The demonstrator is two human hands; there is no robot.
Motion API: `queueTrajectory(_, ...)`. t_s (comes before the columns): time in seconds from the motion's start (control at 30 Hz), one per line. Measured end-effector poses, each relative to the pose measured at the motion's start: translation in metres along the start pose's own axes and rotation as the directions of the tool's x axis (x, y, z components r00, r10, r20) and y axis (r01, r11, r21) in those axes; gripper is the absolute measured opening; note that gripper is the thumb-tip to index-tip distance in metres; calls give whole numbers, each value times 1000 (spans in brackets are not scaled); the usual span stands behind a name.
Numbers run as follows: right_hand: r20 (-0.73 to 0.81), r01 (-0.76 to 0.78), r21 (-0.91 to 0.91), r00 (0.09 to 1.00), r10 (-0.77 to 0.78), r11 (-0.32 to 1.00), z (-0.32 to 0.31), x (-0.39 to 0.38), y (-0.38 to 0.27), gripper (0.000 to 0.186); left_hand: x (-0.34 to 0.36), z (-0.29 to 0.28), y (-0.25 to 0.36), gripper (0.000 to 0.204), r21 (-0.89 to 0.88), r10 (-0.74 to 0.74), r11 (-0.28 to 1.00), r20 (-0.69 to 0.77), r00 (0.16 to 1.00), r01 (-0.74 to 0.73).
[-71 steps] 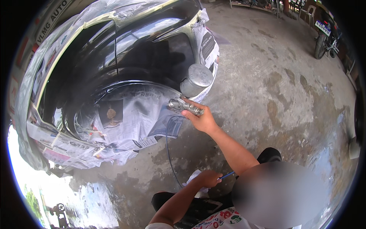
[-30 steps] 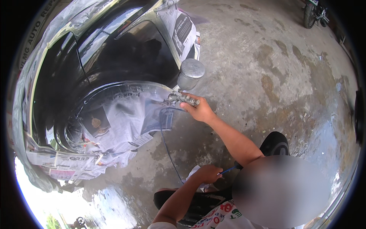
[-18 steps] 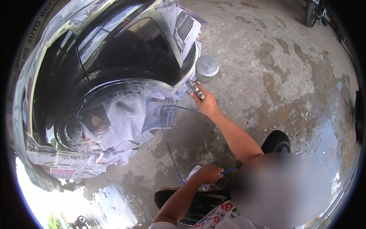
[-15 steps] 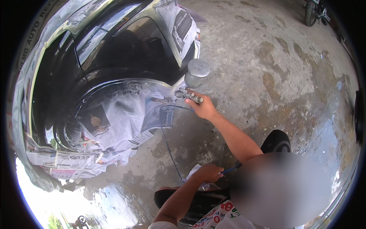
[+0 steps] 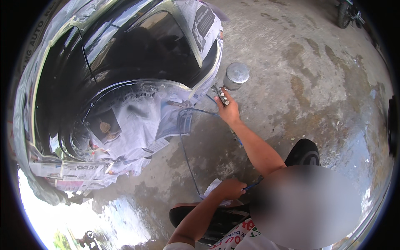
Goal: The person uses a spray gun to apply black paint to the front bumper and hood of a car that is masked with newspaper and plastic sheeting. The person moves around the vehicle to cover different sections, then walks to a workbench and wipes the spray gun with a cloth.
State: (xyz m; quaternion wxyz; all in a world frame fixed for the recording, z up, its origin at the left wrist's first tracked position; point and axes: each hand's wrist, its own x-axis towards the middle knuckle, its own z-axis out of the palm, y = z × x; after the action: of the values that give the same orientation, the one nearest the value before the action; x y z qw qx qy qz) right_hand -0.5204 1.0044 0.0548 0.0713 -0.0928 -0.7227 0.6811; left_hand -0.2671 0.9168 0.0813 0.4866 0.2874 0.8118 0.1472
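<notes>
My right hand [image 5: 229, 109] is closed round a metal spray gun [image 5: 221, 95] topped by a round silver cup [image 5: 236, 75]. The gun is off the right end of a glossy black car panel [image 5: 137, 50], apart from it. A thin blue air hose [image 5: 186, 152] loops from near the gun down to my left hand [image 5: 230, 189], which is closed on it. Beside that hand is a crumpled white cloth or paper [image 5: 211, 188]; whether my fingers hold it too is hidden. Newspaper masking [image 5: 139, 125] covers the wheel area below the black panel.
Plastic sheeting [image 5: 21, 108] and tape border the car on the left. More newspaper [image 5: 204, 27] covers its upper right end. The concrete floor [image 5: 275, 75] has dark, damp-looking stains. A wheel [image 5: 344, 14] of a parked vehicle stands at the far right.
My right hand and the spray gun have moved right, away from the black panel, and the gun has turned somewhat. My left hand stays nearly in place on the hose.
</notes>
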Motion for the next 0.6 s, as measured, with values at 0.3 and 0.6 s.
queueTrajectory(0.3, 319, -5, 29, 948, -4, 1000, 15, -19, 6, 51, -5, 3, -1, 25, -29, -42, 999, -17, 999, 41)
queueTrajectory(0.6, 214, -262, 267, 955, 208, 927, 18, -4, -9, 40, -12, -3, 11, 28, 8, -36, 999, 13, 999, 36)
